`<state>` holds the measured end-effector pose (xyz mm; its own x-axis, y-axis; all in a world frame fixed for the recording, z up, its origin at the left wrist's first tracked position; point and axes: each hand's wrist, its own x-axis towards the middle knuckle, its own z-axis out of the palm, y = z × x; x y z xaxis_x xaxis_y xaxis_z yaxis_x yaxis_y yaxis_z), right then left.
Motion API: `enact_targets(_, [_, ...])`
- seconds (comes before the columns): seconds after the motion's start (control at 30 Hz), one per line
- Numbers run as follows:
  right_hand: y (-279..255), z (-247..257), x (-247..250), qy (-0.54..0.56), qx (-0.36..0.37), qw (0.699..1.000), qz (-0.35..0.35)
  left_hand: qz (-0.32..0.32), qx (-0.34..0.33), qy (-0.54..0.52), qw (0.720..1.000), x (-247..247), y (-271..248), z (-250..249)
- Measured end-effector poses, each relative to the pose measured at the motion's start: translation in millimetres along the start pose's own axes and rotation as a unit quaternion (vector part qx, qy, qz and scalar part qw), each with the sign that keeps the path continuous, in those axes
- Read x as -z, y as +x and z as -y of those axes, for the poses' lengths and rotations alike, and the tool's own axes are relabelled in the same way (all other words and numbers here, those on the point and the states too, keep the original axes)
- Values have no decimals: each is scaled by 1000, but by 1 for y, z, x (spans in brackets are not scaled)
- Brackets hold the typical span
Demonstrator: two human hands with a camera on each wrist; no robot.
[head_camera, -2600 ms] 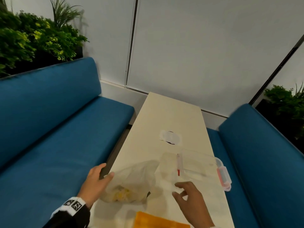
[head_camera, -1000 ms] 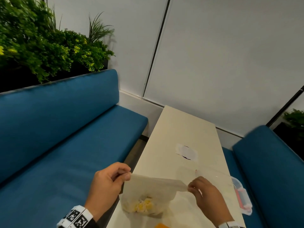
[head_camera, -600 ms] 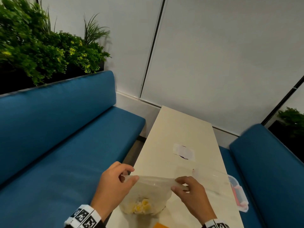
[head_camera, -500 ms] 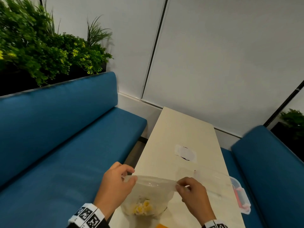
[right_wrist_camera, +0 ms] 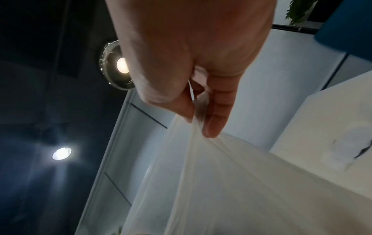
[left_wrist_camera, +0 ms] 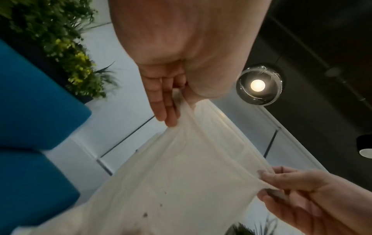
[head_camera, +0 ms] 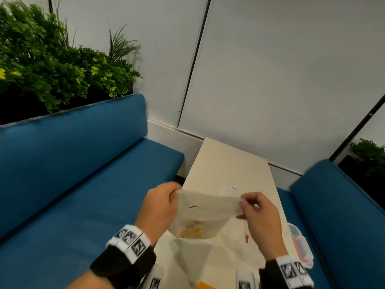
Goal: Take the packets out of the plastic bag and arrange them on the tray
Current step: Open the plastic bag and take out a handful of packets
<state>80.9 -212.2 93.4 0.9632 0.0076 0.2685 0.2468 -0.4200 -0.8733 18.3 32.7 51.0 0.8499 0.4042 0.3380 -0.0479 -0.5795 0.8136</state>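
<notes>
**Opening the bag mouth**

Left hand and right hand each pinch the plastic bag rim above the worktop. Packets sit at 6 o'clock inside. Better to part the rim gently, avoiding tearing.

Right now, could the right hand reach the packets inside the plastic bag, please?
Probably not yet. The right hand and left hand both pinch the plastic bag's top edge, pulled taut between them. The yellow packets sit at the bottom; one hand must let go first.
</notes>
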Motion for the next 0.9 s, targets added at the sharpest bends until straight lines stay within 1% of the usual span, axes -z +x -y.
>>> enact_targets(0.07, [-32, -34, 0, -72, -23, 997, 12, 50, 53, -9, 997, -12, -35, 26])
enact_targets(0.1, [-48, -54, -3, -116, -34, 992, 20, 77, 94, -18, 992, -19, -53, 40])
enact_targets(0.13, [-63, -72, -6, -151, -44, 987, 32, 103, 145, -43, 983, -26, -69, 53])
enact_targets(0.17, [-76, -89, -10, -172, -51, 983, 39, 127, 215, -94, 964, -31, -80, 63])
enact_targets(0.2, [-86, -104, -13, -170, -66, 982, 43, 145, 292, -168, 930, -36, -88, 71])
enact_targets(0.23, [-91, -116, -17, -150, -93, 983, 48, 159, 368, -253, 881, -39, -93, 76])
enact_targets(0.27, [-94, -124, -21, -125, -117, 984, 45, 168, 426, -331, 825, -41, -95, 78])
enact_targets(0.3, [-96, -129, -24, -124, -127, 983, 35, 170, 461, -396, 776, -43, -95, 78])
enact_targets(0.33, [-97, -130, -27, -121, -141, 982, 21, 170, 481, -444, 737, -45, -93, 77])
enact_targets(0.37, [-98, -130, -28, -132, -152, 980, 12, 170, 490, -475, 711, -47, -92, 76])
enact_targets(0.4, [-98, -129, -28, -134, -175, 975, -1, 172, 496, -496, 692, -49, -91, 75])
enact_targets(0.43, [-98, -126, -26, -148, -196, 969, -10, 178, 499, -509, 679, -49, -90, 72])
enact_targets(0.47, [-95, -126, -21, -130, -227, 965, -21, 190, 501, -516, 668, -49, -89, 69])
enact_targets(0.53, [-89, -123, -14, -23, -294, 955, -33, 224, 505, -515, 655, -48, -90, 66])
enact_targets(0.6, [-85, -114, -11, 97, -364, 926, -21, 260, 512, -504, 645, -48, -91, 67])
enact_targets(0.67, [-84, -109, -14, 200, -409, 890, -22, 267, 533, -490, 636, -48, -92, 71])
enact_targets(0.7, [-83, -109, -15, 248, -425, 870, -18, 271, 537, -483, 636, -49, -92, 72])
enact_targets(0.77, [-83, -108, -19, 321, -448, 834, 8, 262, 537, -481, 641, -50, -91, 74])
enact_targets(0.8, [-83, -107, -19, 339, -455, 823, 24, 248, 542, -483, 641, -49, -89, 74])
enact_targets(0.83, [-83, -106, -20, 349, -460, 815, 40, 233, 545, -491, 638, -48, -87, 76])
enact_targets(0.87, [-83, -106, -21, 353, -465, 810, 48, 216, 549, -491, 641, -46, -85, 75])
enact_targets(0.9, [-82, -106, -22, 356, -472, 805, 50, 200, 546, -507, 637, -46, -83, 77])
